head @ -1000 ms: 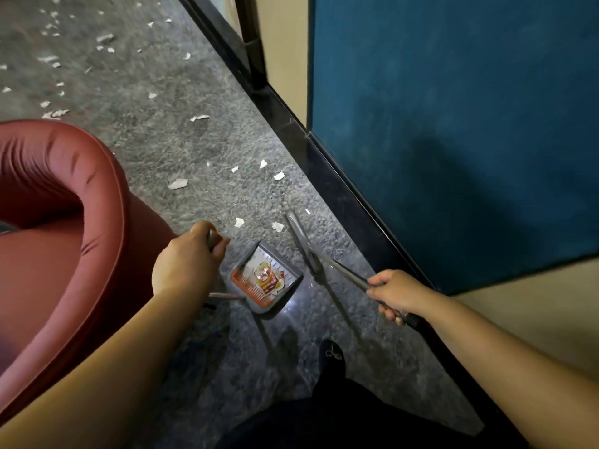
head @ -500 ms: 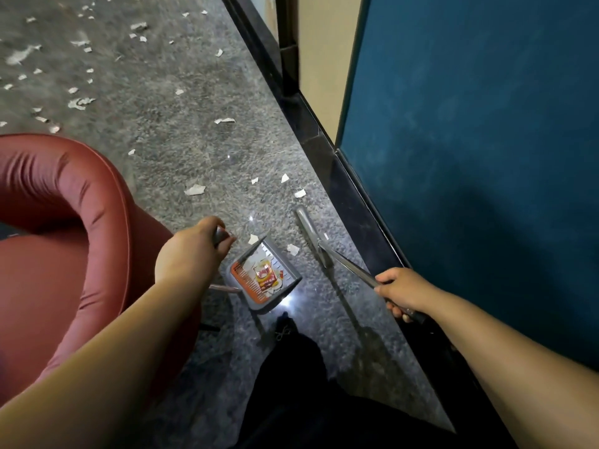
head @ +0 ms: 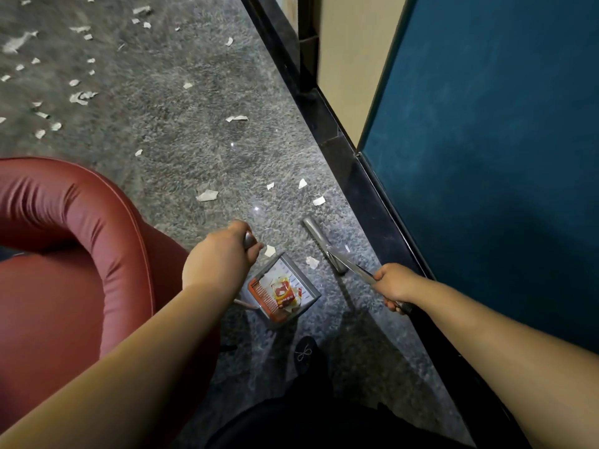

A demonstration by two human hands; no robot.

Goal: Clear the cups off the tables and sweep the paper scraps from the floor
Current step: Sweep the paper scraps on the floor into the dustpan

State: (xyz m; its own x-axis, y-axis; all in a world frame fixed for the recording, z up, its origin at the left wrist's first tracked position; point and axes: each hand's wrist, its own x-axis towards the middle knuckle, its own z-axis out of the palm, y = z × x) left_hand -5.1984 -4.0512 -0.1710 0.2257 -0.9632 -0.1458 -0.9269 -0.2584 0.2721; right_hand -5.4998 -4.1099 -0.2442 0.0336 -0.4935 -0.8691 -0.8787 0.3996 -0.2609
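Observation:
My left hand (head: 218,264) is closed around the upright handle of a grey dustpan (head: 285,294) that rests on the speckled floor. Inside the pan lie a red and yellow wrapper and a few paper bits. My right hand (head: 393,286) grips the broom handle, and the grey broom head (head: 324,249) sits on the floor just right of the pan. Two white paper scraps (head: 312,261) lie between pan and broom head. More scraps (head: 206,195) are scattered ahead, with several at the far left (head: 81,97). No cups are in sight.
A red padded armchair (head: 81,254) fills the left side, close to my left arm. A black baseboard (head: 340,147) and a dark blue wall panel (head: 486,140) run along the right. My dark shoe (head: 304,354) stands just behind the dustpan.
I have stepped forward along the wall, carrying dustpan and broom with me. The scraps ahead now lie closer, and the broom head rests nearer the two scraps by the pan.

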